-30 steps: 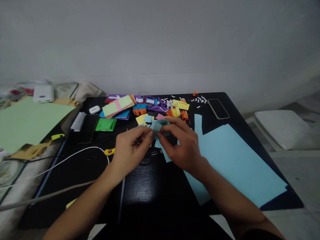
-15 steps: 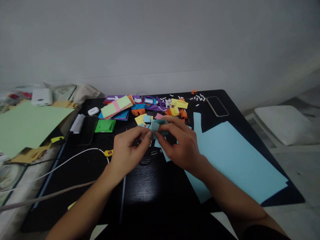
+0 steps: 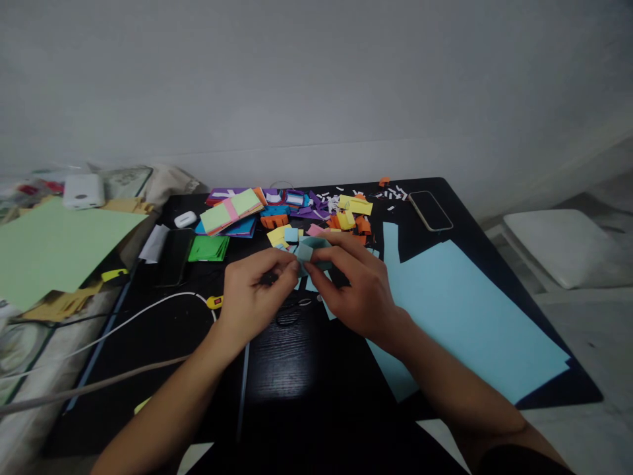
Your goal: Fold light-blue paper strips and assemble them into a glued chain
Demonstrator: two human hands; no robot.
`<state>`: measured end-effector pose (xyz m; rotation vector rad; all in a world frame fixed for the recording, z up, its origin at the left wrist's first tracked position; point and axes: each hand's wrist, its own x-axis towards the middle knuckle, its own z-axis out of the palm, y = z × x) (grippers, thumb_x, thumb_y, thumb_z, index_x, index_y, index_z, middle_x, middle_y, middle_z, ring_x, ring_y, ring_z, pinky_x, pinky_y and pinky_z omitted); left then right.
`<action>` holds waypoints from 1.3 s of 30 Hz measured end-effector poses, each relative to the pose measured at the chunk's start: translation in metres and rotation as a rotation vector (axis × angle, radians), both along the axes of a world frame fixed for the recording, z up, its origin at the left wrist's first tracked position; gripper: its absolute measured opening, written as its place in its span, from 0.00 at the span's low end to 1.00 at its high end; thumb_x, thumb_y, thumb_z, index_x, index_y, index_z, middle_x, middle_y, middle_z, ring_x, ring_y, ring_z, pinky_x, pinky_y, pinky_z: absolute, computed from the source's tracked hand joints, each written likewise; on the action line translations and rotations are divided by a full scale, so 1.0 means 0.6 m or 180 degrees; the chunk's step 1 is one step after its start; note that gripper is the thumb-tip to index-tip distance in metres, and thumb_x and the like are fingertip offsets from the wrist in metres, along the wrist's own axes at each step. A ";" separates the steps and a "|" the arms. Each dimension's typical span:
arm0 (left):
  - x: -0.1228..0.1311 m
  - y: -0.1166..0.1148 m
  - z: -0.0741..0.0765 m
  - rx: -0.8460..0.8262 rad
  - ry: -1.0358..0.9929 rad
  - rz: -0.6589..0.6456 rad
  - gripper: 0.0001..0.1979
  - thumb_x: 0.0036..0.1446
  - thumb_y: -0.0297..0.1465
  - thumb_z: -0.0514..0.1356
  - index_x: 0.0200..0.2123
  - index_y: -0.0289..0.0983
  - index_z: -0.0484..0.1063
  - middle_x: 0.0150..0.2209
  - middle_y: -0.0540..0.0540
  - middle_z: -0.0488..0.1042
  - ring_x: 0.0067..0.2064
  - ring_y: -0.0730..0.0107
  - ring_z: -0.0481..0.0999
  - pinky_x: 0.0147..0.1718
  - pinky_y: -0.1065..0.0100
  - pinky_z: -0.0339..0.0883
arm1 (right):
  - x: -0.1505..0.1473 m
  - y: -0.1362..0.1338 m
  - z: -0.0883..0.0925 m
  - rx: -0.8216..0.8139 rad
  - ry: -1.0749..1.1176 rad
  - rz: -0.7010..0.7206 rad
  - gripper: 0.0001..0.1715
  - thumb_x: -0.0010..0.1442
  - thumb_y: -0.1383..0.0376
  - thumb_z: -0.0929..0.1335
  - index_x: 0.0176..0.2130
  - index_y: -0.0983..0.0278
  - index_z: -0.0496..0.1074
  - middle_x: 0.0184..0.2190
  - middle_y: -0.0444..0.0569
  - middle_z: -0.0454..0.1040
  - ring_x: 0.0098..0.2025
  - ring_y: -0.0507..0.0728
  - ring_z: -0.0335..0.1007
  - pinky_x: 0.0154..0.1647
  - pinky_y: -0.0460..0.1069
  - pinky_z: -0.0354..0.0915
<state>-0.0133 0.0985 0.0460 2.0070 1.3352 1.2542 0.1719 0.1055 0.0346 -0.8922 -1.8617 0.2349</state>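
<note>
Between my two hands is a small folded piece of light blue paper (image 3: 304, 253), raised a little above the black table. My left hand (image 3: 257, 287) pinches its left side between thumb and fingers. From the other side, my right hand (image 3: 353, 280) grips it, with the thumb at the front and the fingers curled behind. Part of the folded paper is hidden by the fingertips. Below the hands lies a pair of dark scissors (image 3: 289, 316), partly covered. Light blue paper scraps (image 3: 326, 300) lie under my right hand.
Large light blue sheets (image 3: 475, 316) cover the table's right side, near a phone (image 3: 430, 211). Coloured paper pieces and scraps (image 3: 346, 221) spread along the back. At the left are green folded papers (image 3: 208, 249), a dark phone (image 3: 174, 257), a white earbud case (image 3: 185, 220) and a white cable (image 3: 148, 318).
The folded blue paper has tilted slightly between my fingertips. Both hands stay in nearly the same place, still pinching it.
</note>
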 end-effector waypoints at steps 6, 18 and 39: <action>0.002 -0.001 0.001 -0.0175 -0.0257 0.0072 0.07 0.61 0.29 0.63 0.30 0.37 0.78 0.24 0.52 0.76 0.25 0.74 0.73 0.26 0.72 0.66 | 0.001 0.001 0.003 0.0150 -0.0070 0.0131 0.06 0.68 0.71 0.70 0.44 0.62 0.77 0.50 0.55 0.79 0.53 0.60 0.79 0.54 0.56 0.77; 0.001 0.000 0.006 -0.0694 -0.0854 0.0006 0.07 0.62 0.28 0.62 0.30 0.37 0.77 0.20 0.53 0.74 0.22 0.74 0.74 0.23 0.74 0.67 | 0.011 0.009 -0.001 0.0112 -0.0030 0.0408 0.14 0.67 0.74 0.71 0.48 0.57 0.81 0.54 0.52 0.78 0.53 0.59 0.80 0.50 0.56 0.81; 0.006 -0.016 -0.013 0.0059 -0.0044 0.0263 0.09 0.69 0.32 0.61 0.52 0.41 0.72 0.36 0.50 0.79 0.31 0.70 0.79 0.34 0.67 0.74 | 0.006 0.008 -0.007 0.0214 0.0003 0.0125 0.10 0.67 0.73 0.71 0.42 0.58 0.80 0.51 0.50 0.82 0.52 0.58 0.82 0.52 0.55 0.80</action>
